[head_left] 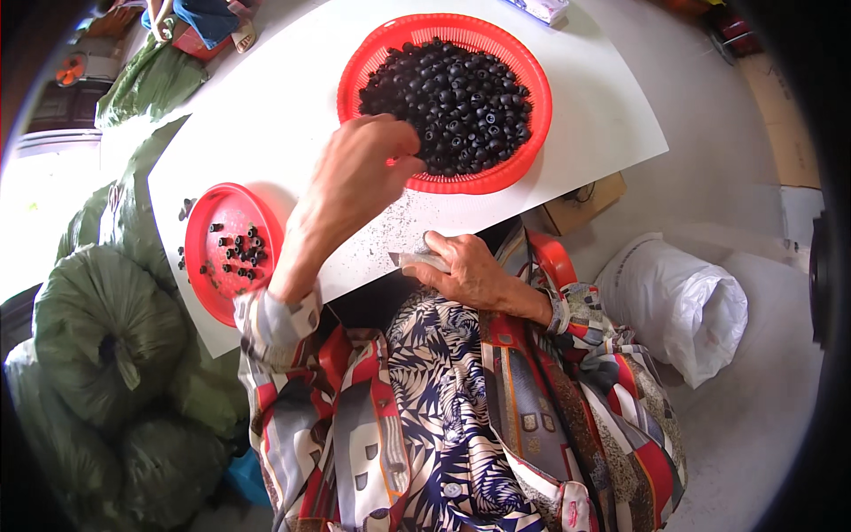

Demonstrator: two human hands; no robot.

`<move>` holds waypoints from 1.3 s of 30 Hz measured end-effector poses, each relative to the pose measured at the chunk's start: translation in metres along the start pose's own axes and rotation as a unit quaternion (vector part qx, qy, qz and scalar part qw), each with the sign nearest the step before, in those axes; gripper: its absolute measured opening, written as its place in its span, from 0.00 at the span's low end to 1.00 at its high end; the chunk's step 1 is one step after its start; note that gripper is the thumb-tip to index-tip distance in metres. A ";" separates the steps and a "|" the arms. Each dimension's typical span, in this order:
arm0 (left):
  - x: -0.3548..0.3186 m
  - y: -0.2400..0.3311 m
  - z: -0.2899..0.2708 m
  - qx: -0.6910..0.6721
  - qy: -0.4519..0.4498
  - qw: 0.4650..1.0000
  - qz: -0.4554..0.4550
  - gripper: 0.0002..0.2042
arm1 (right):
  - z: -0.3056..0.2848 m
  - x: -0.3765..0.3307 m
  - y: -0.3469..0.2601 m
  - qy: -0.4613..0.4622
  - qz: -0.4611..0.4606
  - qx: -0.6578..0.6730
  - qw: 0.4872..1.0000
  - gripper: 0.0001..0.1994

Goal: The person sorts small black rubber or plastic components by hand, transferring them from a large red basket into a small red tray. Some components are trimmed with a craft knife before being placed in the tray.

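A red plastic basket [542, 115] on the white table is heaped with small round black parts [465, 97], many with a hole in the end. My left hand [368, 160] is at the basket's near-left rim, its fingers curled together; whatever they pinch is hidden. Close to the table's near edge, my right hand [465, 270] grips a small blade with a pale wrapped handle [427, 260], its tip toward the left. On the left, a shallow red tray [213, 275] holds several black pieces [244, 248]. Black crumbs [381, 235] are scattered on the table between my hands.
Full green sacks [106, 328] crowd the floor on the left. A white plastic sack [678, 297] stands at the right, near a cardboard box [581, 204] by the table edge. A clear packet [541, 9] lies at the far edge. Another person [199, 18] sits far left.
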State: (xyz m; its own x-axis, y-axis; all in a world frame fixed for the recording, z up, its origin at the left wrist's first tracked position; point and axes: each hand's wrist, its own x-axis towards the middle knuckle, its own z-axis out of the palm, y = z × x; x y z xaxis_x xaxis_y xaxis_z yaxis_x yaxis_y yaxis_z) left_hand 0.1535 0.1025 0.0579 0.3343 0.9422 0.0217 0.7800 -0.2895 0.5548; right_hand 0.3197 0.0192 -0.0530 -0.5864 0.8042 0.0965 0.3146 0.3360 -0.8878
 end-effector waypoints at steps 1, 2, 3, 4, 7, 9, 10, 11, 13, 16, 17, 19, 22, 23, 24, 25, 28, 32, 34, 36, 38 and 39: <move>0.010 -0.002 0.009 0.070 -0.016 0.997 0.029 0.06 | -0.001 0.000 0.000 0.000 -0.007 -0.026 1.000 0.19; 0.016 -0.003 0.013 0.073 -0.016 0.997 0.023 0.06 | 0.000 0.002 0.000 -0.004 -0.010 -0.021 1.000 0.19; 0.020 -0.005 0.016 0.122 -0.066 0.990 -0.021 0.06 | 0.000 0.005 -0.002 -0.016 -0.004 -0.009 1.000 0.19; 0.025 -0.004 0.021 0.170 -0.118 0.977 -0.052 0.06 | -0.001 0.004 -0.002 -0.019 0.008 -0.001 1.000 0.21; 0.027 -0.006 0.034 0.168 -0.082 0.982 -0.014 0.06 | 0.000 0.001 -0.001 0.011 -0.005 -0.004 1.000 0.21; 0.026 -0.003 0.037 0.173 -0.086 0.981 -0.015 0.05 | -0.001 0.001 0.001 -0.003 -0.003 -0.007 1.000 0.21; 0.026 -0.003 0.037 0.176 -0.087 0.980 -0.019 0.05 | -0.002 0.002 0.002 -0.021 -0.003 -0.012 1.000 0.21; 0.026 -0.005 0.037 0.177 -0.087 0.980 -0.021 0.05 | -0.002 0.002 0.001 -0.021 -0.004 -0.011 1.000 0.21; 0.025 -0.012 0.034 0.139 -0.083 0.987 -0.026 0.07 | -0.005 0.003 -0.003 -0.021 0.032 -0.005 0.999 0.22; 0.016 -0.015 0.019 -0.003 -0.017 0.999 -0.042 0.08 | -0.003 0.005 0.001 -0.033 -0.003 -0.024 0.999 0.22; 0.011 -0.017 0.018 -0.003 -0.013 0.999 -0.046 0.08 | -0.002 0.005 0.001 -0.037 -0.006 -0.024 0.999 0.22; -0.004 -0.015 0.012 -0.287 0.078 0.954 -0.043 0.09 | -0.002 0.002 0.000 -0.034 0.008 -0.012 0.999 0.21; -0.044 -0.021 0.007 -0.418 0.087 0.895 -0.126 0.08 | 0.004 0.003 -0.001 -0.025 0.011 0.010 1.000 0.16; -0.051 -0.027 0.014 -0.558 0.090 0.816 -0.120 0.08 | 0.004 0.002 -0.002 -0.033 0.014 0.004 0.999 0.16; -0.058 -0.031 0.024 -0.614 0.112 0.776 -0.094 0.08 | 0.002 0.001 -0.003 -0.020 0.052 0.014 0.998 0.17; -0.064 -0.038 0.030 -0.664 0.109 0.733 -0.100 0.07 | 0.002 0.000 -0.004 -0.006 0.090 0.024 0.996 0.18; -0.096 -0.042 0.037 -0.697 0.174 0.687 -0.104 0.08 | 0.005 0.004 -0.007 -0.045 0.103 0.075 0.991 0.15; -0.118 -0.047 0.051 -0.750 0.190 0.624 -0.110 0.10 | 0.004 0.004 -0.018 -0.029 0.081 0.113 0.990 0.11; -0.123 -0.056 0.060 -0.775 0.182 0.598 -0.088 0.10 | -0.001 0.006 -0.026 -0.016 0.064 0.111 0.992 0.08; -0.130 -0.063 0.067 -0.817 0.156 0.551 -0.066 0.09 | -0.008 0.007 -0.029 -0.044 0.025 0.039 0.998 0.08; -0.138 -0.064 0.072 -0.823 0.183 0.531 -0.082 0.09 | -0.005 0.007 -0.024 -0.051 -0.014 -0.017 0.998 0.10; -0.142 -0.065 0.075 -0.829 0.195 0.515 -0.099 0.09 | -0.004 0.009 -0.024 -0.063 -0.018 -0.020 0.998 0.10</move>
State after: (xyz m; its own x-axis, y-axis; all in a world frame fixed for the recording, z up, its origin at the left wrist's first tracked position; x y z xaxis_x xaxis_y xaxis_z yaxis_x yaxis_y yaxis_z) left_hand 0.0952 -0.0250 -0.0433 -0.0482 0.9813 -0.1864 -0.8529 0.0567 0.5189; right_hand 0.3095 0.0202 -0.0293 -0.6861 0.7242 0.0691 0.3194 0.3853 -0.8658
